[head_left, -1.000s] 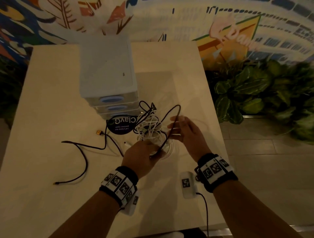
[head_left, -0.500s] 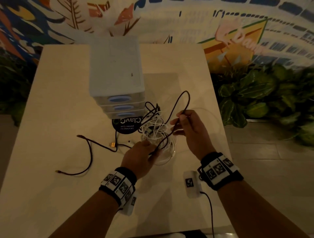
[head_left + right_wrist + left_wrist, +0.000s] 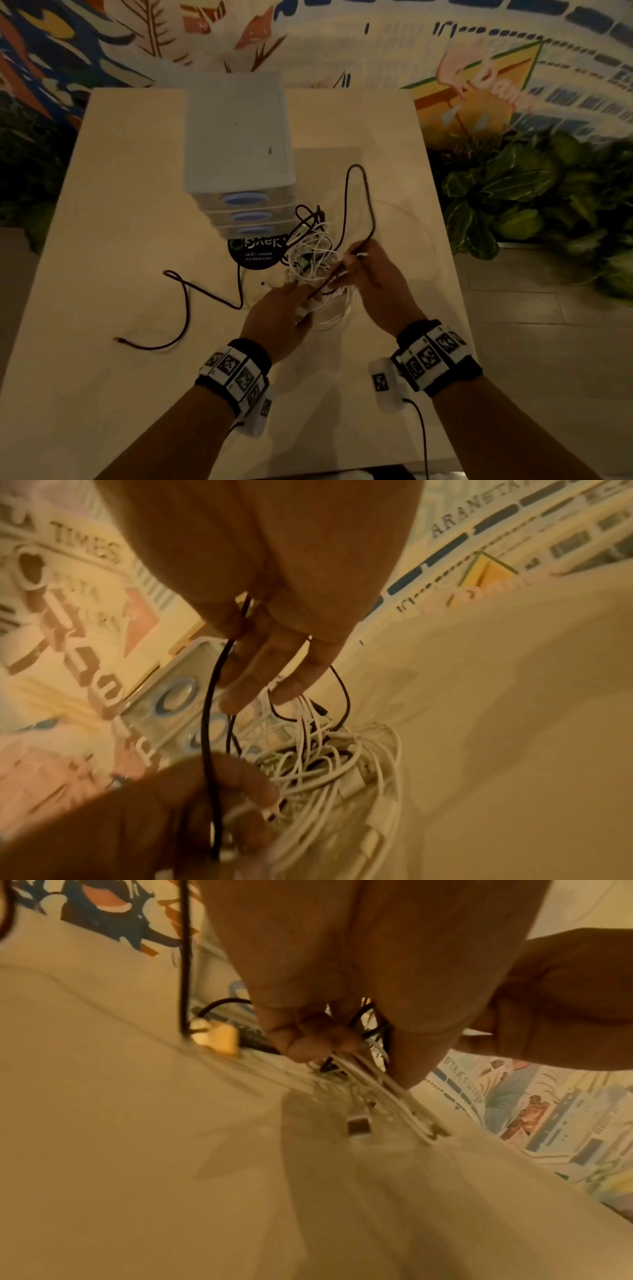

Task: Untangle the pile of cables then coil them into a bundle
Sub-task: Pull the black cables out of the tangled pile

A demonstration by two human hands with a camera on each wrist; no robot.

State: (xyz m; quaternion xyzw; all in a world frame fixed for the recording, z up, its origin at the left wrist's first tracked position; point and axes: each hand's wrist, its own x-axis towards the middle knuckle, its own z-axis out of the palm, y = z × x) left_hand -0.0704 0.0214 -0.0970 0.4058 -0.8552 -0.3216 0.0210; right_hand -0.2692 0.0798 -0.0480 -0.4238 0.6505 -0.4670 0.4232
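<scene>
While the dark cable (image 3: 356, 205) stands in a tall loop at the centre of the head view, the right hand (image 3: 373, 274) pinches it between thumb and fingers, and the left hand (image 3: 277, 318) has its fingers curled round the lower run of that cable together with strands of the white cable tangle (image 3: 315, 263), which sits just above the tabletop (image 3: 102, 240) in front of the drawer unit (image 3: 239, 144). The risk, as I judge it, is that drawing the dark loop upward cinches the white strands it still threads through, tightening the knot rather than freeing it. The dark cable's loose tail (image 3: 178, 308) trails across the tabletop at lower left; a hard pull could whip its connector into the tangle or snag it on the round black sticker (image 3: 255, 255).
</scene>
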